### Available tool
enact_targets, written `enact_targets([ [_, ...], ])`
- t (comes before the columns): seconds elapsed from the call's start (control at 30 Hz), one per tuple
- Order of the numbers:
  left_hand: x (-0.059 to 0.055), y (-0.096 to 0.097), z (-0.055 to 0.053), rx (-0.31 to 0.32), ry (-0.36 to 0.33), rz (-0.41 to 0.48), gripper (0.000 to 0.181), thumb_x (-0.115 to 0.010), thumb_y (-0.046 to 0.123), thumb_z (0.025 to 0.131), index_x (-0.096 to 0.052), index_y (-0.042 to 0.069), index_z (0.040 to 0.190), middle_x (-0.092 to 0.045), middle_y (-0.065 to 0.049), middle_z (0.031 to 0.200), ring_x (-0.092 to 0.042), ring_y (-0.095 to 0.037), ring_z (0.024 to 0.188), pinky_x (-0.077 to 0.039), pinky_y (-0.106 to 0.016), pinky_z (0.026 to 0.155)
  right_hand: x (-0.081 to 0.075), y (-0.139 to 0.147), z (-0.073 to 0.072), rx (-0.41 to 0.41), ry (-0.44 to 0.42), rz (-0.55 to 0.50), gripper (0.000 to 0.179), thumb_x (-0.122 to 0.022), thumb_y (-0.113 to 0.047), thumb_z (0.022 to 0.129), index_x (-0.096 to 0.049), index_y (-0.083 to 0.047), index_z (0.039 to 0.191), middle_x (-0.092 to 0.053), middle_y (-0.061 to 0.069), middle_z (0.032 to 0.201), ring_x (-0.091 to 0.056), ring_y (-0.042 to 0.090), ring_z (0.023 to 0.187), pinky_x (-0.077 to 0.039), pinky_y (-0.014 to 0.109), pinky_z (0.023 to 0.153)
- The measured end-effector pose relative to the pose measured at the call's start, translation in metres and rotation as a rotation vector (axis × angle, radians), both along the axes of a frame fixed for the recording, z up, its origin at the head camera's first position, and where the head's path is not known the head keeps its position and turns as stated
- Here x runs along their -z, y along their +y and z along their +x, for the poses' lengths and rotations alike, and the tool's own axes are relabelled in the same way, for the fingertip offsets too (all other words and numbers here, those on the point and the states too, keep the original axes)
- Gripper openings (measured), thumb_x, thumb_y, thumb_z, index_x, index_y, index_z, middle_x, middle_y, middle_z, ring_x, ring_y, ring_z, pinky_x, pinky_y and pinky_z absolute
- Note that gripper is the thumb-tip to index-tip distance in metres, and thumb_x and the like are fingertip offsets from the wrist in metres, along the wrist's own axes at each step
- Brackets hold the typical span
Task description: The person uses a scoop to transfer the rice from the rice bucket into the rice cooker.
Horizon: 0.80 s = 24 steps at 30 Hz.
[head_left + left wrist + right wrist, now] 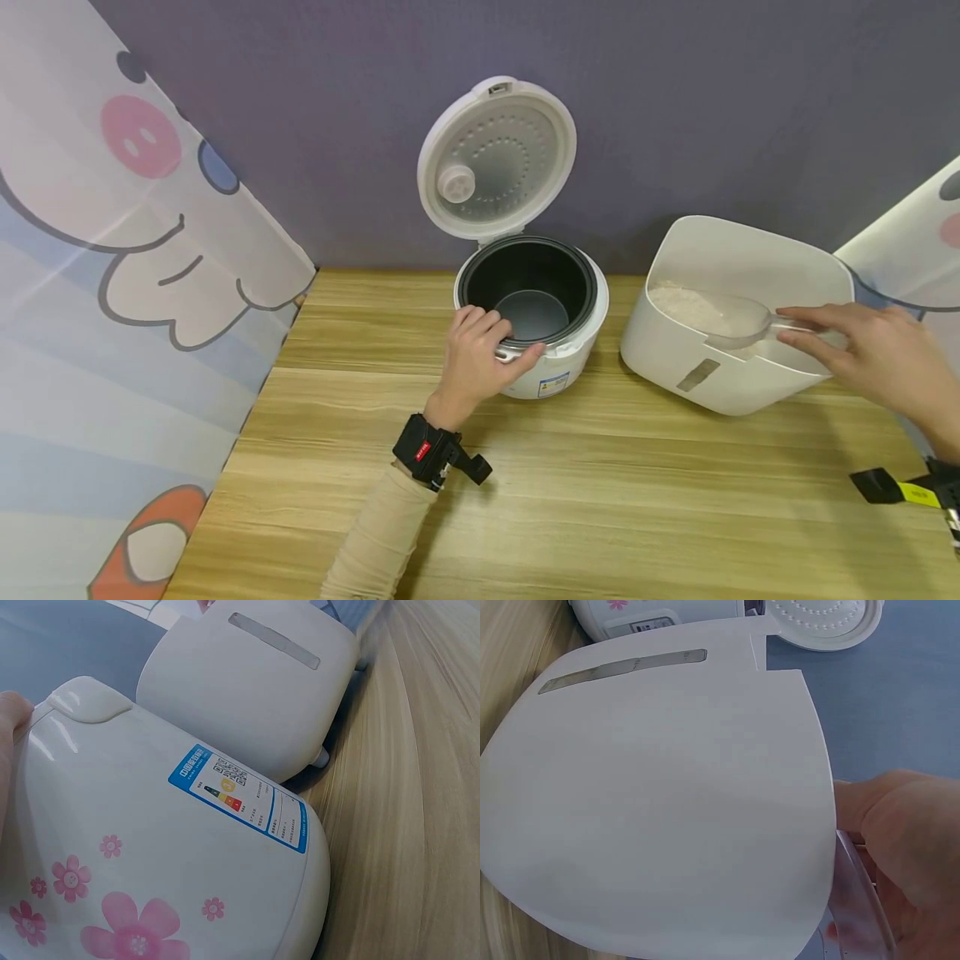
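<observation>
A white rice cooker (587, 342) with pink flowers stands on the table, its lid (517, 158) raised and a dark inner pot (532, 312) inside. My left hand (480, 354) grips its near rim, fingers over the edge and thumb along the front. To the right is a white rice bin (678, 358) with white grains (686, 304) in it. A clear scoop (738, 321) lies low in the bin's opening, partly over the grains. My right hand (862, 342) pinches the scoop's handle above the bin's right side. In the right wrist view the bin hides most of the scoop.
A wooden table (600, 500) carries both containers, which stand close together near a grey wall (712, 108). A cartoon-print curtain (90, 333) hangs along the left edge, and a similar print shows at the right. The bin's front has a narrow window strip (622, 671).
</observation>
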State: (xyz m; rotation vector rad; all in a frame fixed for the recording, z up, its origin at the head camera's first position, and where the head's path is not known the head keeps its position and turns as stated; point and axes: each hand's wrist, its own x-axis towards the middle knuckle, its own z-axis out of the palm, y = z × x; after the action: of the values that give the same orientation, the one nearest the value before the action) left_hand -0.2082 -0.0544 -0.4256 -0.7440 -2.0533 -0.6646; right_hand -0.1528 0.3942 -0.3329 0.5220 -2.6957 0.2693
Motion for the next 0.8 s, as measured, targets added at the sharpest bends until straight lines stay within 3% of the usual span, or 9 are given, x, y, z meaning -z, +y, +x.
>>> enact_targets([
  [0.27, 0.0004, 0.0002, -0.0004, 0.003, -0.004, 0.003, 0.06, -0.056, 0.061, 0.096, -0.059, 0.01, 0.066, -0.055, 0.001, 0.067, -0.052, -0.022, 0.067, -0.047, -0.041, 0.086, -0.0013, 0.0038, -0.0026, -0.032, 0.069, -0.042, 0.03, -0.08, -0.021, 0.09, -0.078, 0.0, 0.11, -0.074, 0.024, 0.085, -0.036, -0.003, 0.05, -0.033, 0.02, 0.049],
  [0.57, -0.001, 0.0, 0.0, 0.003, -0.008, 0.003, 0.06, -0.056, 0.061, 0.096, -0.06, 0.01, 0.066, -0.055, 0.0, 0.067, -0.052, -0.022, 0.068, -0.047, -0.041, 0.086, -0.0019, 0.0101, -0.0017, -0.002, 0.089, -0.036, 0.039, -0.076, -0.036, 0.094, -0.077, 0.0, 0.109, -0.072, 0.025, 0.084, -0.042, -0.002, 0.054, -0.035, 0.02, 0.052],
  [0.63, -0.0011, -0.0001, 0.0005, 0.002, -0.012, 0.002, 0.06, -0.056, 0.062, 0.096, -0.06, 0.01, 0.066, -0.055, 0.0, 0.067, -0.052, -0.022, 0.068, -0.047, -0.041, 0.086, -0.0028, 0.0095, -0.001, 0.003, 0.092, -0.052, 0.037, -0.077, -0.034, 0.093, -0.077, 0.0, 0.109, -0.073, 0.024, 0.084, -0.042, -0.006, 0.059, -0.035, 0.02, 0.052],
  [0.67, -0.001, -0.0001, 0.0006, 0.002, -0.011, 0.003, 0.06, -0.056, 0.062, 0.096, -0.06, 0.01, 0.066, -0.055, 0.0, 0.067, -0.052, -0.022, 0.068, -0.047, -0.041, 0.086, -0.0031, 0.0094, -0.0008, 0.005, 0.095, -0.066, 0.037, -0.077, -0.034, 0.093, -0.078, -0.001, 0.109, -0.075, 0.017, 0.083, -0.043, -0.012, 0.063, -0.035, 0.021, 0.054],
  [0.73, -0.0009, -0.0002, 0.0009, 0.003, -0.013, 0.002, 0.06, -0.056, 0.061, 0.096, -0.06, 0.01, 0.066, -0.055, 0.0, 0.067, -0.052, -0.022, 0.068, -0.047, -0.041, 0.086, -0.0038, 0.0094, -0.0003, 0.01, 0.091, -0.108, 0.036, -0.079, -0.032, 0.091, -0.077, -0.001, 0.109, -0.076, -0.014, 0.087, -0.04, -0.022, 0.073, -0.036, 0.02, 0.056],
  [0.8, -0.0008, -0.0004, 0.0009, 0.004, -0.012, 0.001, 0.06, -0.056, 0.061, 0.096, -0.059, 0.01, 0.066, -0.055, 0.0, 0.067, -0.052, -0.022, 0.068, -0.047, -0.041, 0.086, -0.0053, 0.0097, -0.0002, 0.011, 0.087, -0.145, 0.037, -0.081, -0.031, 0.089, -0.077, -0.001, 0.11, -0.062, -0.043, 0.094, -0.033, -0.032, 0.084, -0.036, 0.02, 0.057],
])
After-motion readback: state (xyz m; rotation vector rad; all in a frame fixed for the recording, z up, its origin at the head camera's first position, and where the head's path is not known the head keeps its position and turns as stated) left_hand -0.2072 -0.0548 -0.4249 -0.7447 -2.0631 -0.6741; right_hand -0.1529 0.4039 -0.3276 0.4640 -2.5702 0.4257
